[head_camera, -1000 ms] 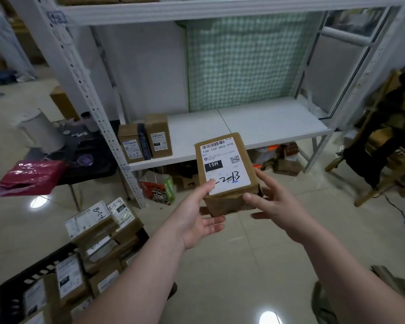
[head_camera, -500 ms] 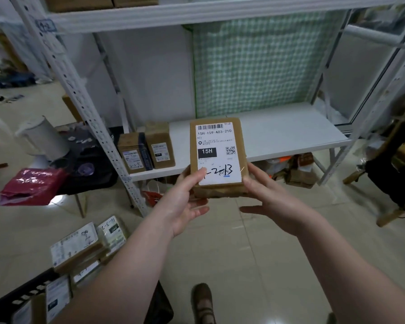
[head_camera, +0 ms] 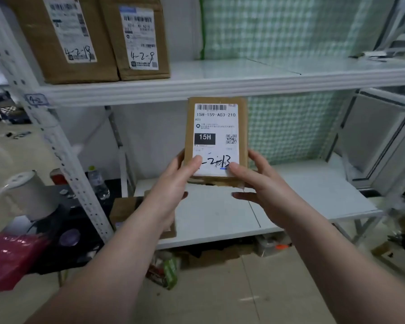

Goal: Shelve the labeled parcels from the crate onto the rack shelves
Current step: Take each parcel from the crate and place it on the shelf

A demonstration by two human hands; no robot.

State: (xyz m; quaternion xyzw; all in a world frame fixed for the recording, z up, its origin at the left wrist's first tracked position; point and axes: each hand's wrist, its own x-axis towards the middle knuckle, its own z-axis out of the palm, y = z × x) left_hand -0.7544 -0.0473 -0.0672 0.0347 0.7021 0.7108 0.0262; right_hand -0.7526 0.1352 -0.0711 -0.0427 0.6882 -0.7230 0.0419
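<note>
Head view shows a brown cardboard parcel with a white printed label [head_camera: 216, 139] held upright in the air by both hands, label facing the camera. It touches no shelf. It sits in front of the open bay between two shelves, with its top edge just under the front lip of the white upper shelf [head_camera: 243, 83]. The label reads 15H-159-A03-210, with a black 15H block, a small square code and black handwriting near the bottom. The left hand [head_camera: 173, 181] grips the lower left corner, thumb pressed flat on the label and fingers curled behind the box. The right hand [head_camera: 260, 183] grips the lower right corner the same way, thumb on the label's bottom edge, one finger reaching under the parcel. On the upper shelf, at the left, stand two larger brown boxes touching side by side: one with 4-2-18 handwritten on its label [head_camera: 63, 38], the other marked 4-2-9 [head_camera: 138, 38]. A white perforated rack post [head_camera: 63, 160] slants down the left side. The white lower shelf [head_camera: 313, 195] lies beneath the hands, and a brown parcel [head_camera: 124, 209] rests on its left end, partly hidden by the left forearm. A green-and-white chequered sheet [head_camera: 278, 26] hangs behind the rack. Left of the post, a dark side table [head_camera: 63, 220] carries a white cylindrical container [head_camera: 26, 195], a clear plastic bottle [head_camera: 98, 183] and a pink plastic bag [head_camera: 9, 256].
</note>
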